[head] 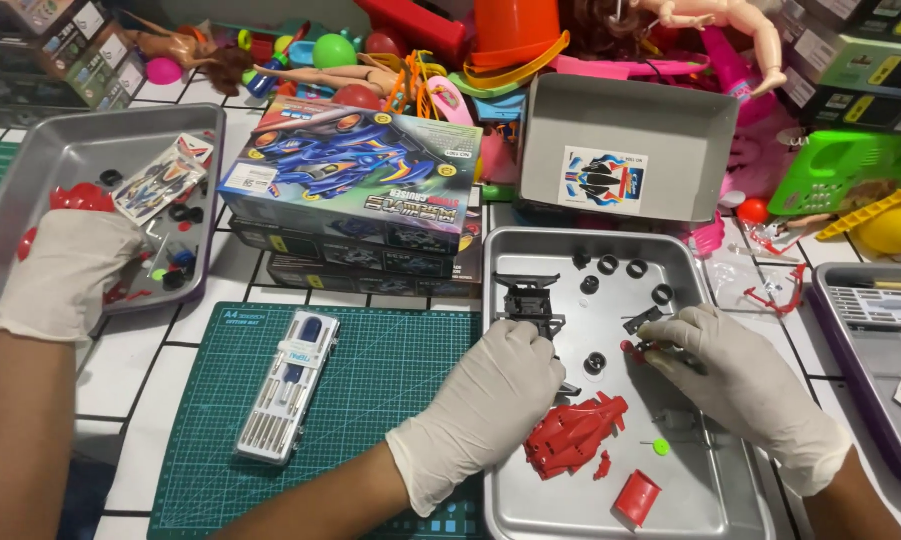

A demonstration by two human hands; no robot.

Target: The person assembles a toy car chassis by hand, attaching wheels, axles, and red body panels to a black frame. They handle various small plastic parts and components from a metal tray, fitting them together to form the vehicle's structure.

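Both my hands wear white gloves and work over a metal tray (pixel 691 500). My left hand (pixel 491 390) grips the near end of a black car chassis (pixel 528 300) lying in the tray. My right hand (pixel 741 375) pinches a small red and black part (pixel 639 347) at its fingertips. A red car body shell (pixel 576 435) lies between my hands, with a red piece (pixel 638 497) and a small green gear (pixel 661 447) near it. Several black tyres (pixel 623 267) lie at the tray's far side.
A green cutting mat (pixel 391 360) holds a screwdriver set (pixel 289 385). Stacked model car boxes (pixel 356 170) and an open grey box (pixel 631 150) stand behind. Another person's gloved hand (pixel 66 270) rests on a second tray (pixel 71 150) at left. Toys crowd the back; a purple tray (pixel 871 300) sits at right.
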